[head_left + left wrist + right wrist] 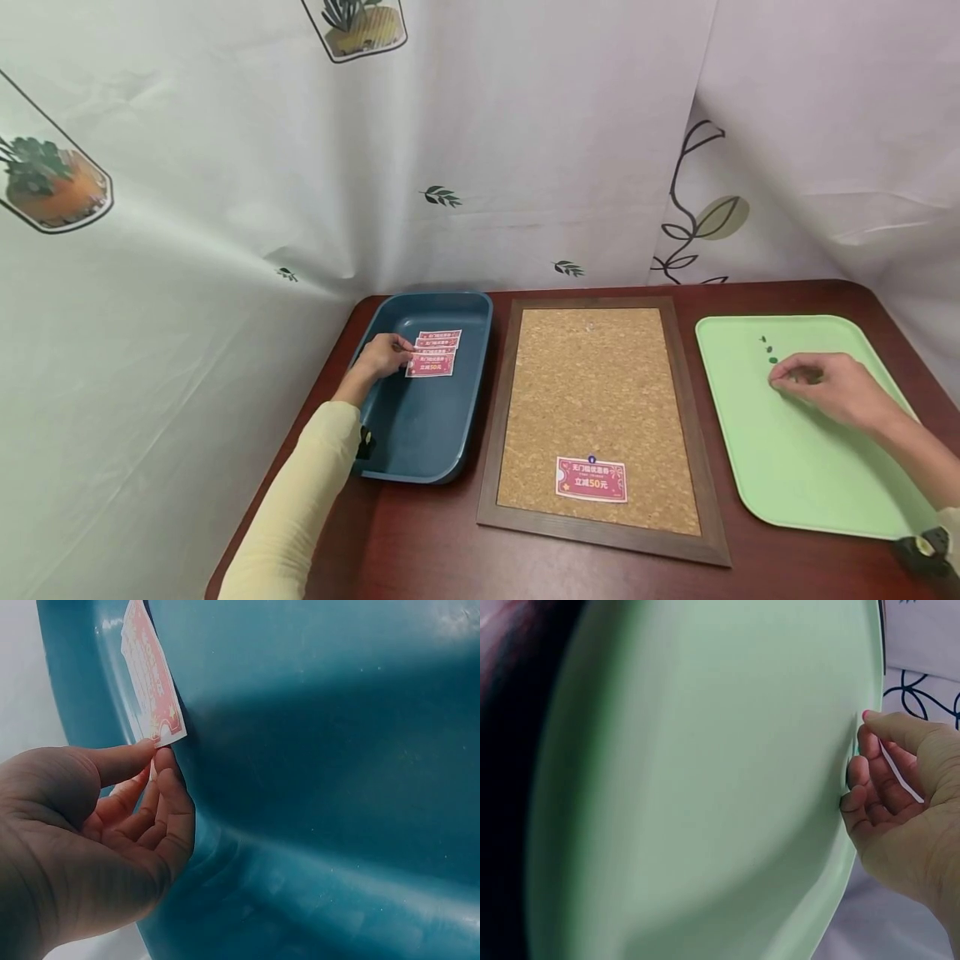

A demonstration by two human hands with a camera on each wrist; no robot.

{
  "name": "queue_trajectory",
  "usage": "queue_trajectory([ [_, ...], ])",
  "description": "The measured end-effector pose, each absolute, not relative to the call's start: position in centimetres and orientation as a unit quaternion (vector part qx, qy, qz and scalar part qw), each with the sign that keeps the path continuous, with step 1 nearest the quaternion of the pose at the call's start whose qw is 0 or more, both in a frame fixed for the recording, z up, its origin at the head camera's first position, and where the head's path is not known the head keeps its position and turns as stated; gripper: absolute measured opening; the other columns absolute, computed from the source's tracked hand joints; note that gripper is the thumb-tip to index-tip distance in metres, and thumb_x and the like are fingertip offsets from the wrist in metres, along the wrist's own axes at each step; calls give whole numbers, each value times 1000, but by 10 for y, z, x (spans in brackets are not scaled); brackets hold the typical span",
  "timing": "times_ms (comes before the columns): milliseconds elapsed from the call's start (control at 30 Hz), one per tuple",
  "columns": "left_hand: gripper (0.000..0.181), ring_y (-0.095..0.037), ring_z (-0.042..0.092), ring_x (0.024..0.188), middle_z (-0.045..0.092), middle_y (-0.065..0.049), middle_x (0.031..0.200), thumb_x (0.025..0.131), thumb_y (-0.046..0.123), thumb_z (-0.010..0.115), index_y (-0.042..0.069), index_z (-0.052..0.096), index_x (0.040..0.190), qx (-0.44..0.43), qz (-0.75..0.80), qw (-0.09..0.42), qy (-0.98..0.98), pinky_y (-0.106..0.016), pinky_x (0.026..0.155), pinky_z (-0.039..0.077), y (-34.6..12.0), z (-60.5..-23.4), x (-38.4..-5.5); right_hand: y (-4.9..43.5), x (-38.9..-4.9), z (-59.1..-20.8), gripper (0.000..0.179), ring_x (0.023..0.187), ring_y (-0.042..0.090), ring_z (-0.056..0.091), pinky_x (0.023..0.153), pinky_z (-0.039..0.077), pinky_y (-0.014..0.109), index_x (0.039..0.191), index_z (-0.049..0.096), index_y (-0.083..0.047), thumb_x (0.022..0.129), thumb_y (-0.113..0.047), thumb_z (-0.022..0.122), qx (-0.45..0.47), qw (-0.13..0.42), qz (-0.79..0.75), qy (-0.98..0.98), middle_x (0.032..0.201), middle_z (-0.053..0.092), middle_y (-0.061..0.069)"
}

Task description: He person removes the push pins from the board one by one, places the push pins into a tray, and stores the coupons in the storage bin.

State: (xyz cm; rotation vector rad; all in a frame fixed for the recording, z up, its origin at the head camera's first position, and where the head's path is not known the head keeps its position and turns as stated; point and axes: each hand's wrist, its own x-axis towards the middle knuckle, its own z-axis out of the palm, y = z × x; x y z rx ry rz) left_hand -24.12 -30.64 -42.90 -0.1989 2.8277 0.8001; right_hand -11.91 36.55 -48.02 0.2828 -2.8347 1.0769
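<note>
My left hand (pixel 384 356) reaches into the blue tray (pixel 420 433). Thumb and fingers pinch the edge of a pink-and-white coupon (pixel 157 690), the front one of several overlapping coupons (pixel 438 335). Over the light green tray (pixel 810 492), my right hand (pixel 832 387) has its thumb and fingertips close together, beside a short row of small dark green pushpins (pixel 769 350). A reddish spot shows at the thumb tip in the right wrist view; whether a pin is between the fingers cannot be made out.
Between the trays lies a wood-framed cork board (pixel 592 383). One coupon (pixel 591 480) is on its lower part, with a blue-purple pushpin (pixel 592 459) at its top edge. All stand on a dark red table (pixel 442 542) against a white printed curtain (pixel 540 150).
</note>
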Motion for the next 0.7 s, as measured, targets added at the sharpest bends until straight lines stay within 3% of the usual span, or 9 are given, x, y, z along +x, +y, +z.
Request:
queue_trajectory([
  [300, 20, -35, 63, 102, 67, -24, 120, 105, 12, 65, -1, 65, 120, -58, 249, 68, 964, -50, 93, 53, -306, -425, -238, 367, -121, -479, 5, 71, -4, 56, 61, 42, 23, 93, 77, -6, 95, -10, 79, 80, 41, 337, -937, 81, 70, -4],
  [533, 26, -35, 60, 102, 65, -19, 116, 105, 12, 64, 0, 58, 128, -47, 234, 27, 971, -52, 97, 48, -305, -421, -236, 373, -122, -479, 4, 70, -9, 53, 60, 44, 24, 93, 78, -5, 95, -9, 79, 65, 53, 314, -946, 83, 71, 0],
  [700, 29, -34, 61, 110, 64, -19, 122, 106, 11, 63, 1, 56, 132, -41, 248, -1, 968, -53, 103, 48, -303, -419, -235, 375, -123, -479, 4, 70, -9, 52, 60, 43, 24, 93, 79, -6, 94, -10, 80, 56, 53, 308, -948, 83, 71, 1],
])
